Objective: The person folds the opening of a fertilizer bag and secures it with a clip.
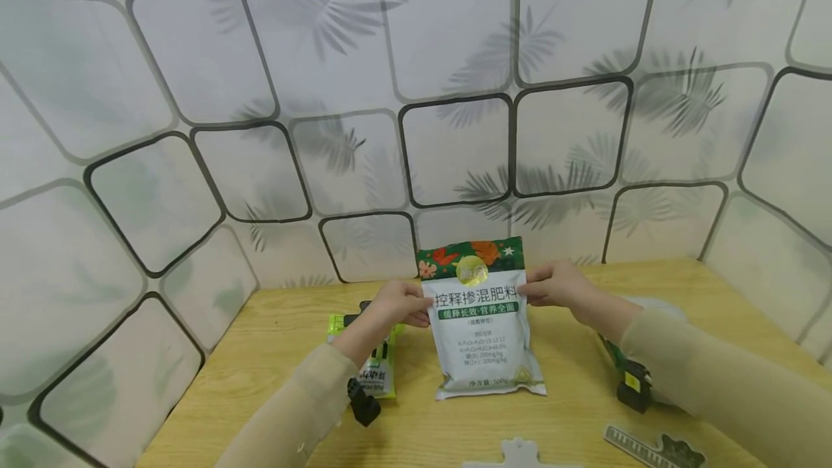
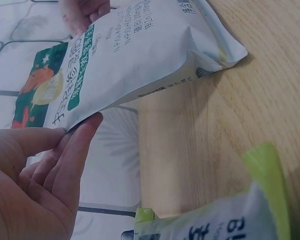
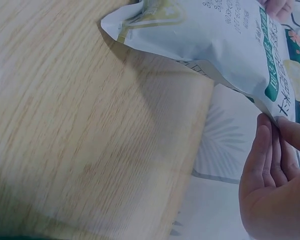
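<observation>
Nearest the camera, toward the near side of the bench (image 1: 279, 338), I see a flat white piece with a scalloped tab (image 1: 520, 453), cut off by the frame, and right of it a pale ruler with a grey shaped end (image 1: 653, 450). Beyond them, about mid-bench between the side edges, is the white plastic fertiliser bag (image 1: 484, 338) with its green flower-printed top band, held roughly upright; I can't tell whether its bottom edge bears on the bench or hangs just above. What worries me is the hold: with only the thin sides pinched, the filling's weight could make the film slip, and an uneven pull could twist the bag. The yellow-green packet (image 1: 386, 374) lies just left of it, so a leftward swing might knock it. As for position, the bag sits between both hands: the left hand (image 1: 398, 304) has its fingers (image 2: 72, 165) and thumb clamped on the left side, just below the green band, and the right hand (image 1: 560, 286) pinches the right side at much the same height.
</observation>
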Demonstrator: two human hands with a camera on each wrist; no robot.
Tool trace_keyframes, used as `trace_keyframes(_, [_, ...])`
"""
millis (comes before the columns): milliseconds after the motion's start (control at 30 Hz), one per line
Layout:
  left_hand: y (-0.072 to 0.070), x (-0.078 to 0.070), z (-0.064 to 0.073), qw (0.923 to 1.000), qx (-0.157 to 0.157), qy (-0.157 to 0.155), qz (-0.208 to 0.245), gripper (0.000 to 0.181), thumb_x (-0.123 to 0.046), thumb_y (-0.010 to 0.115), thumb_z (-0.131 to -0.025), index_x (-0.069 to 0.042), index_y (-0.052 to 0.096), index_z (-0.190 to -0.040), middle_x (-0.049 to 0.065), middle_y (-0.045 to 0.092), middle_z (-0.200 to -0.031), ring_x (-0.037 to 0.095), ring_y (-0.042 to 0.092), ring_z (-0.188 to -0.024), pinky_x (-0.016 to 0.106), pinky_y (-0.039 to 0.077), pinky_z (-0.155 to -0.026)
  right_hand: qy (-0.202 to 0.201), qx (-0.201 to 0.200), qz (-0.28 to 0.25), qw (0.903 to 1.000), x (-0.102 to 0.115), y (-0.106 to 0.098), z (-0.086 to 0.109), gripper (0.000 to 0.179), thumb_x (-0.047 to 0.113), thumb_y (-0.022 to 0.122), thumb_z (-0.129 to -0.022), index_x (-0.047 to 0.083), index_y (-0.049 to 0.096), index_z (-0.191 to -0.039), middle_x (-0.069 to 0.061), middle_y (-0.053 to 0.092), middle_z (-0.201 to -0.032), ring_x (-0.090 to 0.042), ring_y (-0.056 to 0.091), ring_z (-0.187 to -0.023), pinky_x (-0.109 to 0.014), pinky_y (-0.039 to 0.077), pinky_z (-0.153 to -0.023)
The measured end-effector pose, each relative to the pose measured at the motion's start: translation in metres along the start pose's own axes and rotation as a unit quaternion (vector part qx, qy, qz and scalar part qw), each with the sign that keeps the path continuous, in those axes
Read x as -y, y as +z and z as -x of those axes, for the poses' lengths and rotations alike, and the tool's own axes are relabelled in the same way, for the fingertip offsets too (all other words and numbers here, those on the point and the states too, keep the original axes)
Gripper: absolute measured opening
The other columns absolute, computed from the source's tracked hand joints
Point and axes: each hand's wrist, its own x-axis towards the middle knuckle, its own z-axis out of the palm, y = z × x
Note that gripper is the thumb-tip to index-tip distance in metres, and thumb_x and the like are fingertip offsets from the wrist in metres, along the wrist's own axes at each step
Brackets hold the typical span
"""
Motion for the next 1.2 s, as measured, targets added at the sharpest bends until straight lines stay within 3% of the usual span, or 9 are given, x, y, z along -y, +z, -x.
trace_keyframes(267, [-0.007,-0.001,0.002,0.9997,0.004,0.022,0.004,0.017,-0.005,0.067,-0.104,0.002,0.068,-0.09,0.017,0.077,-0.091,0.012,0.072,-0.067,0.044,0.068,-0.087,-0.009,-0.009,-0.006,0.9999,0.004,0.003,0.002,0.036,0.008,0.074,-0.098,-0.017,0.067,-0.123,-0.017,0.075,-0.109,-0.008,0.074,-0.081,-0.035,0.068,-0.086])
trace_keyframes(600, [-0.011,-0.002,0.001,0.9993,-0.006,0.03,-0.02,0.014,-0.006,0.069,-0.103,0.004,0.069,-0.094,0.023,0.079,-0.099,0.016,0.077,-0.073,0.041,0.069,-0.083,-0.034,-0.002,0.005,0.9994,0.008,0.001,0.003,0.03,0.009,0.076,-0.097,-0.014,0.071,-0.116,-0.01,0.078,-0.099,-0.01,0.074,-0.08,-0.033,0.067,-0.082])
trace_keyframes(867, [-0.014,-0.009,0.006,0.9986,-0.023,0.042,-0.022,0.019,-0.003,0.07,-0.101,0.001,0.066,-0.083,0.026,0.08,-0.095,0.015,0.074,-0.068,0.039,0.069,-0.078,-0.039,-0.004,0.027,0.9989,0.012,0.003,0.002,0.029,0.01,0.076,-0.098,-0.011,0.072,-0.117,-0.018,0.078,-0.11,-0.013,0.076,-0.088,-0.038,0.067,-0.089])
trace_keyframes(1033, [-0.016,-0.012,0.009,0.9982,-0.025,0.052,-0.016,0.019,-0.001,0.07,-0.101,0.001,0.066,-0.082,0.026,0.08,-0.094,0.014,0.074,-0.066,0.038,0.069,-0.076,-0.05,-0.015,0.037,0.9979,0.015,0.004,0.006,0.028,0.01,0.076,-0.098,-0.01,0.072,-0.116,-0.021,0.077,-0.112,-0.024,0.078,-0.095,-0.041,0.066,-0.091])
trace_keyframes(1133, [-0.016,-0.013,0.009,0.9977,-0.029,0.06,-0.012,0.017,-0.001,0.07,-0.1,0.002,0.067,-0.084,0.026,0.08,-0.093,0.02,0.076,-0.069,0.038,0.069,-0.075,-0.065,-0.024,0.038,0.9969,0.016,0.004,0.009,0.025,0.01,0.076,-0.098,-0.01,0.073,-0.113,-0.018,0.079,-0.108,-0.027,0.078,-0.097,-0.043,0.066,-0.092])
trace_keyframes(1200, [-0.016,-0.014,0.008,0.9971,-0.033,0.068,-0.009,0.016,0.0,0.07,-0.1,0.003,0.067,-0.085,0.026,0.08,-0.093,0.027,0.078,-0.073,0.038,0.069,-0.076,-0.077,-0.033,0.035,0.9959,0.015,0.004,0.009,0.024,0.01,0.076,-0.098,-0.009,0.073,-0.111,-0.012,0.08,-0.102,-0.02,0.077,-0.092,-0.043,0.065,-0.091])
